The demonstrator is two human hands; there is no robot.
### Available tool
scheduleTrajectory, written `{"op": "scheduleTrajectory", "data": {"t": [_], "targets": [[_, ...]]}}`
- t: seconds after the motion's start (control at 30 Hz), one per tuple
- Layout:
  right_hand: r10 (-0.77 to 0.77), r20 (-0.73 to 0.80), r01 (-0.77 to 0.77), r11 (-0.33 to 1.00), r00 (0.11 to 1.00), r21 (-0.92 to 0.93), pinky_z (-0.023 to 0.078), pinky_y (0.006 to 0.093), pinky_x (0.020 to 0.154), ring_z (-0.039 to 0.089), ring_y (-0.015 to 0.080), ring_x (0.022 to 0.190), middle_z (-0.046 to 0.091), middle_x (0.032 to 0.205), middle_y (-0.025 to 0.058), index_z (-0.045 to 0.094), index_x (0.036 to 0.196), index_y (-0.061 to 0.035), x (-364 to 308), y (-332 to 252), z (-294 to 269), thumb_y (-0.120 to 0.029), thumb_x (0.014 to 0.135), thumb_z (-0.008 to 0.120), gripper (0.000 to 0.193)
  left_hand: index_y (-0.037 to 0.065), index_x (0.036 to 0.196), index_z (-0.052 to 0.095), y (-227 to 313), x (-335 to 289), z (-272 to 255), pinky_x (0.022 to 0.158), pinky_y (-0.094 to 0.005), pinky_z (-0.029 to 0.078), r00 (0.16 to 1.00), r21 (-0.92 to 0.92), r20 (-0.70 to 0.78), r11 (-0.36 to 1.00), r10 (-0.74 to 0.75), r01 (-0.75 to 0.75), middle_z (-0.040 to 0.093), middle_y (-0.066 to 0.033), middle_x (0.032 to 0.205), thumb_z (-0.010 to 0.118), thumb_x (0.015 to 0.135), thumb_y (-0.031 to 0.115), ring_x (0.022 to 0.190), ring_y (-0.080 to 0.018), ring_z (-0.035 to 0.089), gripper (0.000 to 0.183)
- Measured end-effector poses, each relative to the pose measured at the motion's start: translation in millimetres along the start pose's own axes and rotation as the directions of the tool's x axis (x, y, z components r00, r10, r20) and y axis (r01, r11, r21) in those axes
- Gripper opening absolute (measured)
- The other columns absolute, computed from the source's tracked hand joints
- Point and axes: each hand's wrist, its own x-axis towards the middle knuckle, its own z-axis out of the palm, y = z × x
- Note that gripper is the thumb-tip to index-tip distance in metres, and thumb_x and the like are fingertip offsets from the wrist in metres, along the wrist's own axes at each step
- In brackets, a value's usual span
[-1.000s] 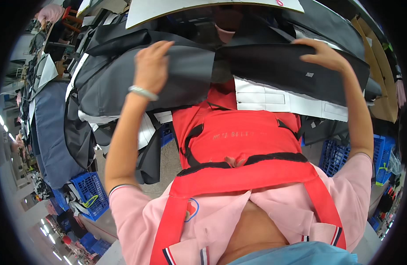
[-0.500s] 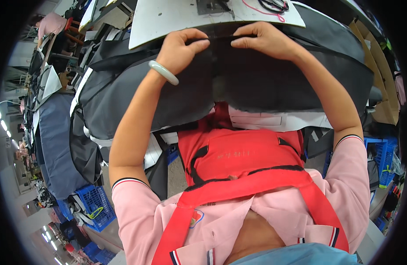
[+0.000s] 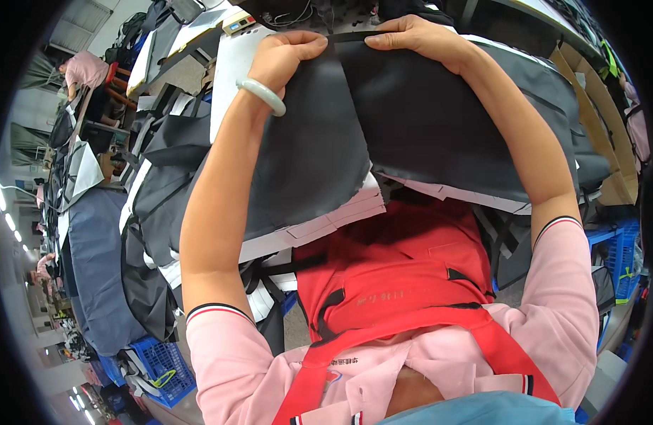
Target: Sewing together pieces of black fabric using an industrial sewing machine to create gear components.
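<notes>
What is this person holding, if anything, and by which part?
The left hand pinches the left dark sheet by its upper inner corner; the right hand pinches the right dark sheet by its upper edge.

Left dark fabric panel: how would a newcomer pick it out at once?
Find the red apron in the lower middle, then go up to the left hand, above a pale bangle. The left dark fabric panel runs down from that hand, white sheeting showing below. Unlike the right dark fabric panel, it lies beside the bangled arm.

Dark lettering [image 3: 345,361] marks the pink shirt [image 3: 447,354] — faint characters [image 3: 378,299], the red apron [image 3: 404,258].
</notes>
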Motion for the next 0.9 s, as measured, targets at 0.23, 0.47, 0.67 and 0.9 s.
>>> {"op": "scheduleTrajectory", "data": {"t": [0.23, 0.47, 0.67, 0.9], "targets": [[0.0, 0.069, -0.008, 0.994, 0.998, 0.113, 0.047, 0.0205, 0.085, 0.063, 0.0088, 0.093, 0.07, 0.102, 0.0036, 0.065, 0.119, -0.0005, 21.7, 20.0, -5.8, -0.033, 0.089, 0.067, 0.044, -0.003, 0.107, 0.067, -16.9, 26.8, 2.2, 0.084, -0.0236, 0.048, 0.991, -0.032, -0.017, 0.991, -0.13, 0.13, 0.068, -0.005, 0.096, 0.066, 0.089, 0.013, 0.089, -0.0119, 0.062, 0.024], [0.036, 0.016, -0.037, 0.995, 0.999, 0.089, 0.048, 0.0223, 0.086, 0.064, 0.0134, 0.096, 0.068, 0.107, 0.0084, 0.063, 0.121, 0.0024, 25.8, 25.1, -1.2, -0.037, 0.087, 0.069, 0.052, -0.003, 0.109, 0.066, -29.1, 43.2, 2.9, 0.082, -0.0242, 0.051, 0.982, -0.028, -0.059, 0.984, -0.18, 0.178, 0.069, -0.0063, 0.097, 0.065, 0.09, 0.011, 0.087, -0.0133, 0.064, 0.024], [0.022, 0.005, -0.023, 0.997, 1.0, 0.08, 0.049, 0.0239, 0.086, 0.063, 0.0146, 0.096, 0.067, 0.106, 0.0093, 0.062, 0.12, 0.0048, 38.3, 31.5, -6.7, -0.038, 0.087, 0.069, 0.055, -0.004, 0.107, 0.069, -38.2, 54.3, -3.4, 0.085, -0.0263, 0.049, 0.985, -0.175, -0.011, 0.97, -0.171, 0.166, 0.069, -0.0113, 0.098, 0.073, 0.083, 0.011, 0.09, -0.0161, 0.064, 0.028], [0.11, 0.033, -0.114, 0.96, 0.993, 0.257, 0.053, 0.0274, 0.076, 0.064, 0.0161, 0.089, 0.069, 0.101, 0.0078, 0.066, 0.115, 0.0022, 50.6, 28.6, -10.2, -0.023, 0.088, 0.07, 0.037, -0.004, 0.106, 0.068, -44.6, 64.0, -6.5, 0.085, -0.0271, 0.049, 0.995, -0.175, -0.066, 0.983, -0.076, 0.064, 0.069, -0.0133, 0.099, 0.074, 0.081, 0.01, 0.092, -0.0187, 0.064, 0.029]]}}
